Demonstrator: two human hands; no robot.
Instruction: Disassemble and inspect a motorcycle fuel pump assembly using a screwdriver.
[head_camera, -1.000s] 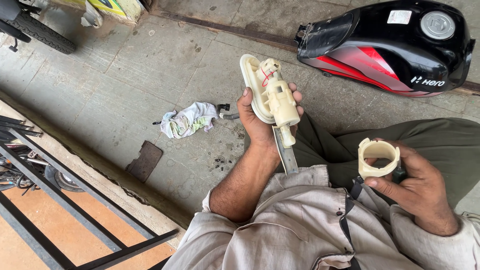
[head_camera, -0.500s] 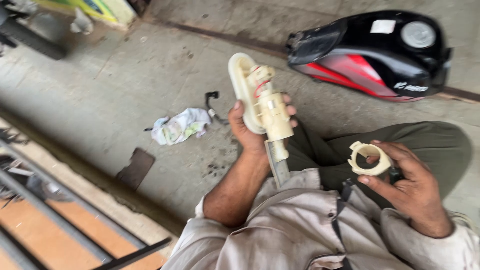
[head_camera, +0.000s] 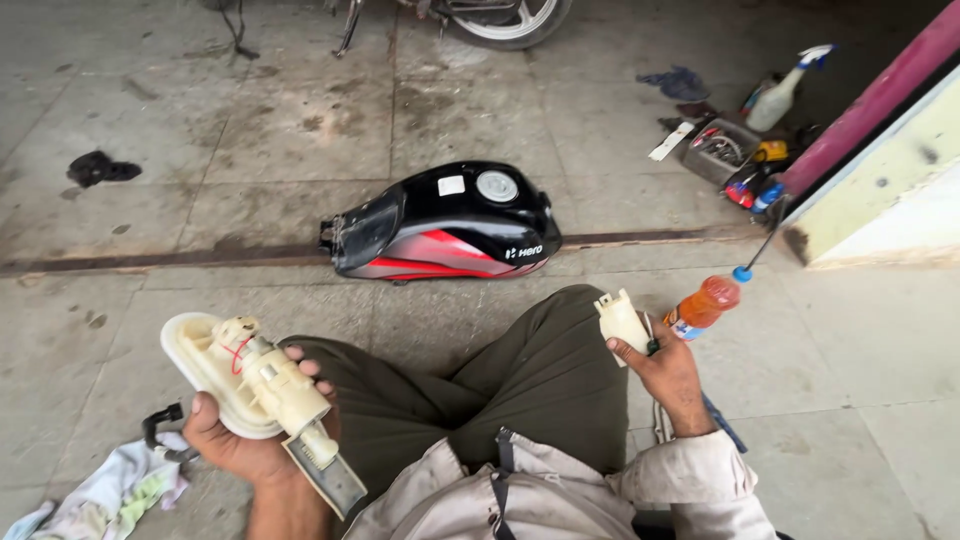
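Cream-coloured plastic pump assembly (head_camera: 255, 385), with an oval flange, a red wire and a grey mesh strainer at its lower end, lies in the left hand (head_camera: 240, 440), whose fingers are wrapped under and around its body. It sits well to the lower left of the fuel tank (head_camera: 445, 222), a black tank with red and silver stripes resting on the concrete floor (head_camera: 250, 130). The right hand (head_camera: 665, 375) is below and to the right of the fuel tank, pinching a small cream plastic ring piece (head_camera: 622, 320) between thumb and fingers. Both hands are well apart, one on each side of the person's olive-green trousers (head_camera: 530, 380). Just right of the ring piece lies an orange bottle (head_camera: 705, 305). Farther right of the fuel tank, by a wall, stand a spray bottle (head_camera: 785, 90) and a tray of tools (head_camera: 720, 150). A crumpled rag (head_camera: 110, 490) lies below the pump, at the lower left.
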